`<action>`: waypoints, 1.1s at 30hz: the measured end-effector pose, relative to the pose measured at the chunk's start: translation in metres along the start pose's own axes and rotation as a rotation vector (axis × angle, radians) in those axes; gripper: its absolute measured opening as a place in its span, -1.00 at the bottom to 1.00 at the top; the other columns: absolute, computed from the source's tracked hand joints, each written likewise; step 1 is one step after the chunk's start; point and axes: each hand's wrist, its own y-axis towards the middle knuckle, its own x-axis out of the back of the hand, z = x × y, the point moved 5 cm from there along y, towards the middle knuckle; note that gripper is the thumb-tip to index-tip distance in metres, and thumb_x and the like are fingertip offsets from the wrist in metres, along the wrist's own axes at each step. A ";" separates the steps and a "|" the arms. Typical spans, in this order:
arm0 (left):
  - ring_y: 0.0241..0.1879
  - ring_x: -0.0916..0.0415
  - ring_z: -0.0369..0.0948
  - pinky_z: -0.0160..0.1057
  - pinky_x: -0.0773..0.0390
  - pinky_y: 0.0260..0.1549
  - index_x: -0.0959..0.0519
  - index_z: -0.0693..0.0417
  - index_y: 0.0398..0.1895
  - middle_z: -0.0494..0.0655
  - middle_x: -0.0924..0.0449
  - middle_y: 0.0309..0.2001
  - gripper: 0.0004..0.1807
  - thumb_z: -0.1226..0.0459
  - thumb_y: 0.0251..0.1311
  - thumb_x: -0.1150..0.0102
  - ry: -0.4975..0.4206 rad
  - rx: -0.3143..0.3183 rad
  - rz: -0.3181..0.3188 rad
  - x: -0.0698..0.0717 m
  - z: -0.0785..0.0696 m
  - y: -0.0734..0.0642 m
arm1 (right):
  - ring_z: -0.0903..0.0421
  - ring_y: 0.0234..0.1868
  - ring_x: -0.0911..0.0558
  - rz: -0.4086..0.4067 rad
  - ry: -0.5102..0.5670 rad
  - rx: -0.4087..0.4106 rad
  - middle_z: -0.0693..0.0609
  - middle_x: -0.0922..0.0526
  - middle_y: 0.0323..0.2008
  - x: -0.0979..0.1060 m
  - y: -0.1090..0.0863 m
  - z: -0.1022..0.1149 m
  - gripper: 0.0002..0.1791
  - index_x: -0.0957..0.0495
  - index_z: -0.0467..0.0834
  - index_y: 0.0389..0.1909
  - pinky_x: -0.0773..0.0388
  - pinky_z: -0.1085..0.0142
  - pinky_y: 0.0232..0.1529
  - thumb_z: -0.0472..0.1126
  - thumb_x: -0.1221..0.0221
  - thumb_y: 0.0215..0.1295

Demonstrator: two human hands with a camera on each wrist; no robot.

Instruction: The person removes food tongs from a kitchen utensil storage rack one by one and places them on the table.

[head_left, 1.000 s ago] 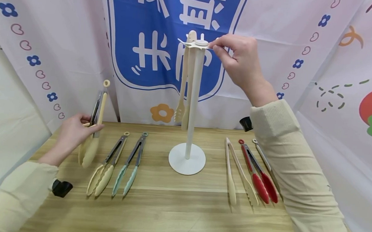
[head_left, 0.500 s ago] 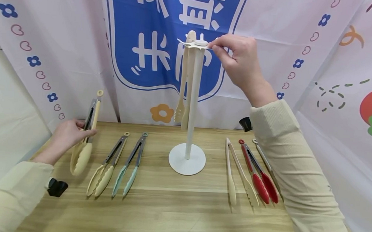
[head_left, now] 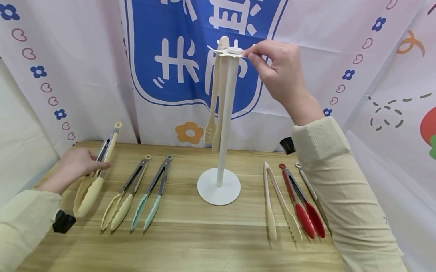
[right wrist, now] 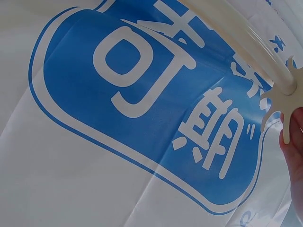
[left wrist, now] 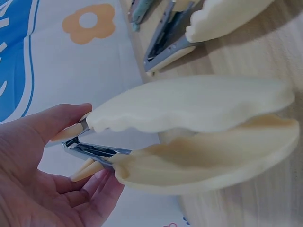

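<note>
My left hand (head_left: pixel 78 163) grips a pair of cream-headed tongs (head_left: pixel 93 192) by its metal handles, at the table's left side. In the left wrist view, thumb and fingers lie on either side of the handles, and the tongs' scalloped heads (left wrist: pixel 189 104) stand apart. The tongs slant, ring end up near the backdrop, heads low over the wood. My right hand (head_left: pixel 283 70) pinches an arm of the hook plate (right wrist: pixel 277 97) atop a white utensil stand (head_left: pixel 223 124). Beige tongs (head_left: pixel 210 129) hang from the plate on the pole's left side.
Another cream pair of tongs (head_left: pixel 121 213) and a teal pair (head_left: pixel 152 213) lie left of the stand's round base (head_left: pixel 209 189). To the right lie beige tongs (head_left: pixel 270 220), red tongs (head_left: pixel 303 221) and a white-ringed utensil (head_left: pixel 306 181), partly behind my right sleeve. A printed cloth (head_left: pixel 160 122) hangs behind.
My left hand has lowered the cream tongs down and slightly left, bringing their heads close to the tabletop. My right hand stays at the stand's hook plate.
</note>
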 end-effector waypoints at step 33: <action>-0.75 -0.26 -0.29 -0.32 -0.34 -0.72 -0.32 0.03 -0.77 -0.17 -0.32 -0.76 -0.60 0.04 -0.12 -0.28 -0.072 0.079 0.193 -0.046 0.015 -0.003 | 0.19 -0.50 -0.42 0.004 -0.003 -0.002 -0.07 -0.67 -0.32 0.000 0.000 -0.001 -0.71 -0.63 -0.27 -0.30 -0.25 0.44 -0.40 -0.22 0.04 0.35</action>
